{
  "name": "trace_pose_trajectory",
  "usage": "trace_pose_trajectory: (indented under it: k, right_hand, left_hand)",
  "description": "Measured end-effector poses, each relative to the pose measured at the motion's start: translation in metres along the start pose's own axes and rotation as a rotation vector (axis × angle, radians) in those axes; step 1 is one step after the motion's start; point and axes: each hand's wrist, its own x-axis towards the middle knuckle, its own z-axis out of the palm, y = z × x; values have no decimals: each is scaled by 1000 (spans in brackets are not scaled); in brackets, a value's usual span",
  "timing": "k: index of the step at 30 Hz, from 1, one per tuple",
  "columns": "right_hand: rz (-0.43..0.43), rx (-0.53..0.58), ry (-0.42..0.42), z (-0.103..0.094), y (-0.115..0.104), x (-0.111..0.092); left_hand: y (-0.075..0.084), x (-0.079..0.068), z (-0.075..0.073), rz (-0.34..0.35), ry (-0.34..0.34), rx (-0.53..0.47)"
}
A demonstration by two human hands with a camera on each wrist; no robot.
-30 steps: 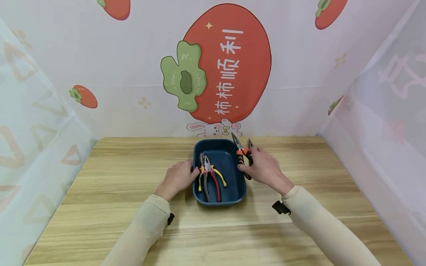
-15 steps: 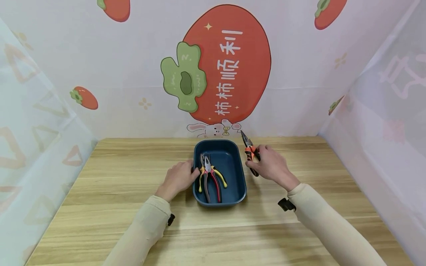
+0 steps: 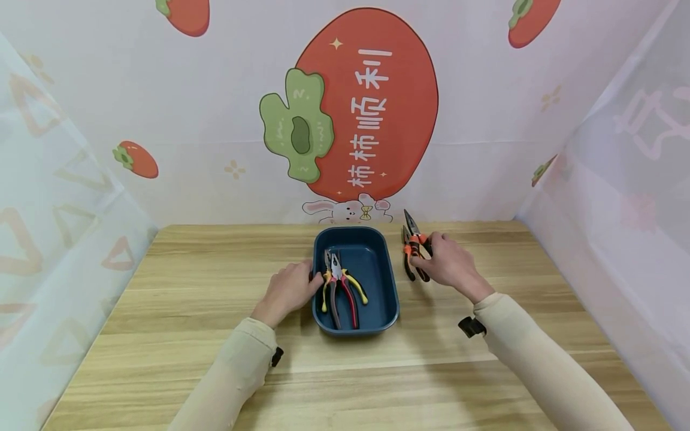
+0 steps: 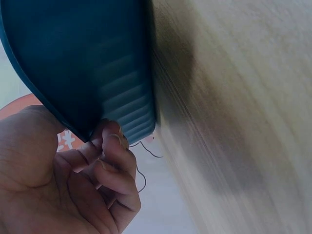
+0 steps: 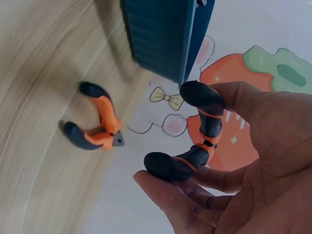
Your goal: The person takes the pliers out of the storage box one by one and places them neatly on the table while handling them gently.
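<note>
My left hand (image 3: 289, 290) grips the left rim of a dark blue plastic bin (image 3: 392, 287), thumb over the edge, curled fingers against the outer wall. Inside the bin, toward its left, lie combination pliers with red and grey handles (image 3: 353, 302) and pliers with yellow and black handles (image 3: 357, 288), partly overlapping. Right of the bin, my right hand (image 3: 448, 262) holds long-nose pliers (image 5: 212, 124) by their spread orange and black handles, off the table. Beneath them, a second pair of orange and black pliers (image 5: 108, 117) lies on the table.
A wooden tabletop (image 3: 205, 287) extends around the bin. Behind it rises a white backdrop (image 3: 215, 108) printed with persimmons, and similar sheets stand at both sides.
My right hand has moved right, carrying the long-nose pliers from above the bin's right rim to beside it, over the other orange pair. My left hand and the bin have stayed put.
</note>
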Motion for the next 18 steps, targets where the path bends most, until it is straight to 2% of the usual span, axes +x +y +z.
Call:
trace_pose_trajectory:
  k: [18]
  right_hand:
    - [59, -4, -51, 0, 28, 14]
  left_hand:
    - [0, 0, 0, 11, 14, 9]
